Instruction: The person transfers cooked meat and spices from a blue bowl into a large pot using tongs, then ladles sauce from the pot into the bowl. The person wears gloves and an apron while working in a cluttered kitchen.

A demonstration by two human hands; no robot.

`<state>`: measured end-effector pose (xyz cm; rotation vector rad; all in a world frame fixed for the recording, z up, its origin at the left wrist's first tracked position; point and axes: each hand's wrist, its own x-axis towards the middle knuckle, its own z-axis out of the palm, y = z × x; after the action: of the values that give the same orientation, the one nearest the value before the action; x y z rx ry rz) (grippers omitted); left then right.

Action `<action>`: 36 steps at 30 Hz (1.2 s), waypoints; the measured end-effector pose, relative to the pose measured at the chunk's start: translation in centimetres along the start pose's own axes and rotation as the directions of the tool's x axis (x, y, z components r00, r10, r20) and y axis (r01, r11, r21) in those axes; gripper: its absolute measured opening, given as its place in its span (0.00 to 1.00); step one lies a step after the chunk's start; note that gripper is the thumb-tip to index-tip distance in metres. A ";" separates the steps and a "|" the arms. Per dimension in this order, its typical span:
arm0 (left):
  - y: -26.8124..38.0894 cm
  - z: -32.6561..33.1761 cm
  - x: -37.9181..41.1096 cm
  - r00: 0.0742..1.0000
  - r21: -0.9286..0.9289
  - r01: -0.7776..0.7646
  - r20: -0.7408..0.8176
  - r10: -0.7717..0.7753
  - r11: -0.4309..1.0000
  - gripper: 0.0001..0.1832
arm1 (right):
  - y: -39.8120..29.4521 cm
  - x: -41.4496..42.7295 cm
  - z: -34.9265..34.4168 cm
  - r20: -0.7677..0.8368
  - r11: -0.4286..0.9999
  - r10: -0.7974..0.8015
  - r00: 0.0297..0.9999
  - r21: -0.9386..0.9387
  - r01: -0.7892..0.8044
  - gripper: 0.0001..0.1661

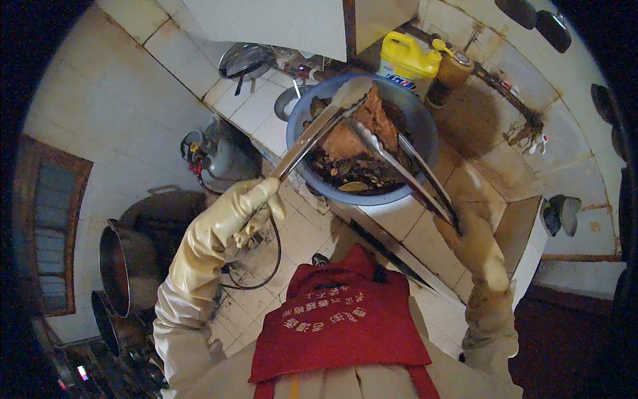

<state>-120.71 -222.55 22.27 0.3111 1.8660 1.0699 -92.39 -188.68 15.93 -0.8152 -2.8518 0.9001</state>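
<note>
My left hand (254, 204), in a cream rubber glove, grips a long metal utensil (305, 150) with a broad flat end. That end rests against a large piece of brown cooked meat (349, 137) in a blue plastic basin (356, 198). In my gloved right hand (468, 234), partly shaded, are steel tongs (406, 174). Their arms are spread, one tip against the front of the meat and the other reaching its right side. Dark whole spices and leaves (366, 174) lie around and below the meat. The basin stands on a tiled counter (398, 212).
Behind the basin stands a yellow-capped jug (408, 60), beside a brown jar (456, 65). A small metal bowl (285, 103) and a strainer (244, 61) sit to the left. Below are a gas cylinder (232, 154), a hose (276, 249) and large metal pots (127, 269).
</note>
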 end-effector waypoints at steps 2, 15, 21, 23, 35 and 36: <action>0.8 -0.2 0.5 1.000 0.042 -0.024 -0.003 0.024 0.999 0.39 | 0.1 0.7 0.5 0.018 0.997 0.059 0.998 0.041 -0.059 0.29; -2.1 0.1 -1.9 0.802 0.709 0.000 -0.421 0.424 0.705 0.38 | -4.9 3.1 -1.2 0.320 0.663 0.218 0.922 0.645 -0.381 0.30; -2.1 0.6 -0.7 0.712 0.871 0.036 -0.367 0.599 0.490 0.28 | -6.7 4.2 -1.8 0.272 0.665 0.252 0.929 0.649 -0.370 0.28; -2.8 0.4 -1.0 0.687 0.885 0.027 -0.355 0.635 0.465 0.27 | -6.7 4.7 -1.6 0.261 0.623 0.266 0.928 0.688 -0.372 0.27; -1.9 0.1 -1.3 0.738 0.857 0.154 -0.431 0.519 0.492 0.34 | -4.1 5.0 -0.8 0.307 0.558 0.176 0.935 0.752 -0.352 0.22; -0.9 0.3 -1.1 0.791 0.819 0.161 -0.440 0.424 0.551 0.35 | -4.0 4.9 -0.6 0.315 0.544 0.195 0.929 0.753 -0.370 0.22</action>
<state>-119.73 -223.59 22.14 0.7494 2.9353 0.2452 -98.40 -188.67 18.09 -1.0703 -1.9866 2.1851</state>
